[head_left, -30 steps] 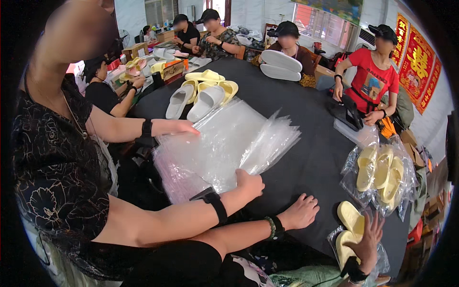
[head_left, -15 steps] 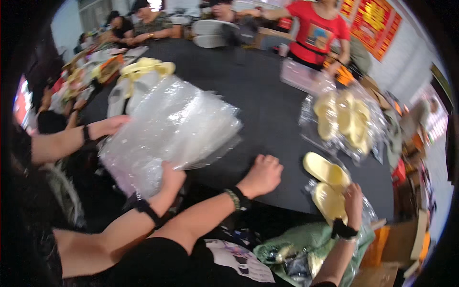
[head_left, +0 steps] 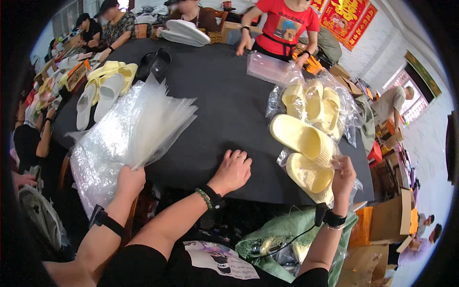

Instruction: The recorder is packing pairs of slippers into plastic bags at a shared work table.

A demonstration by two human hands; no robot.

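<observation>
Pale yellow, smooth-soled slippers with ribbed uppers (head_left: 303,137) lie side by side in the head view, at the near right corner of the black-topped table (head_left: 224,95). Crinkled clear plastic film (head_left: 283,154) shows beside them; whether it wraps the pair or only lies under it, I cannot tell.

The person's right hand (head_left: 343,178) is at the toe end of the pair, its fingers bent and drawn in. Whether they are clamped on film, on a slipper or on nothing is not clear. The left hand (head_left: 231,171) rests palm down by the middle of the near edge, fingers half bent and slightly apart, with nothing visible in its grip.

The step in hand looks like handling this pair together with its film. The next move seems to call for a sure hold on the loose film while the two slippers stay together; the left hand appears free to help.

Beyond the pair, toward the right edge, lie more yellow slippers in clear bags (head_left: 315,103). Toward the left edge, a co-worker's hand (head_left: 131,182) grips a fanned stack of clear plastic bags (head_left: 107,143). A green woven sack (head_left: 282,227) sits below the near edge.
</observation>
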